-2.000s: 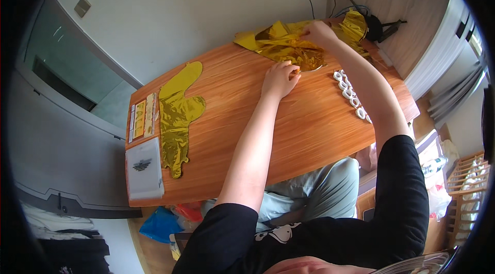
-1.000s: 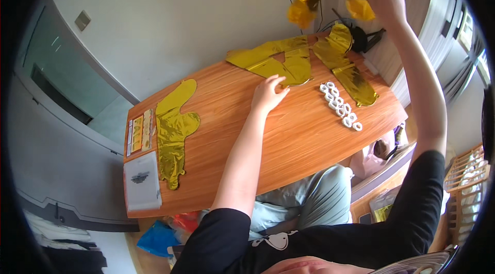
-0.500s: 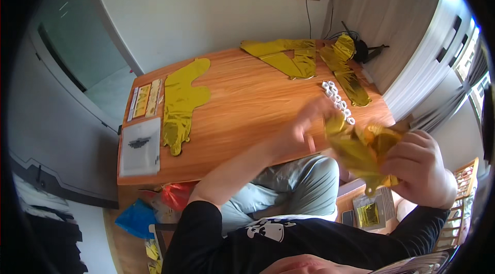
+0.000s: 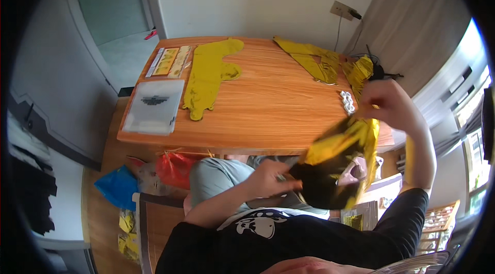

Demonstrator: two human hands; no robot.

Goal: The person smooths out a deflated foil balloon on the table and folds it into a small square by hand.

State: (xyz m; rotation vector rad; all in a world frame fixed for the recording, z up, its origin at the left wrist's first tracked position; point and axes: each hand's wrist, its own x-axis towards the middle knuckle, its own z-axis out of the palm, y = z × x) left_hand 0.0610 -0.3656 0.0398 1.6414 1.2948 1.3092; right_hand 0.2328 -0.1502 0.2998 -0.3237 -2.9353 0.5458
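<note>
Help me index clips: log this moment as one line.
gold foil piece; left hand: at left edge; right hand: gripping top; table: foil shapes, white rings

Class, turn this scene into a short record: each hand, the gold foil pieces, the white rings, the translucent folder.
Right hand: pinching the top of a gold foil piece
Left hand: at that piece's left edge, grip unclear
Foil on table: one left piece, two at far right
White rings: table's right side
Translucent folder: near-left corner
</note>
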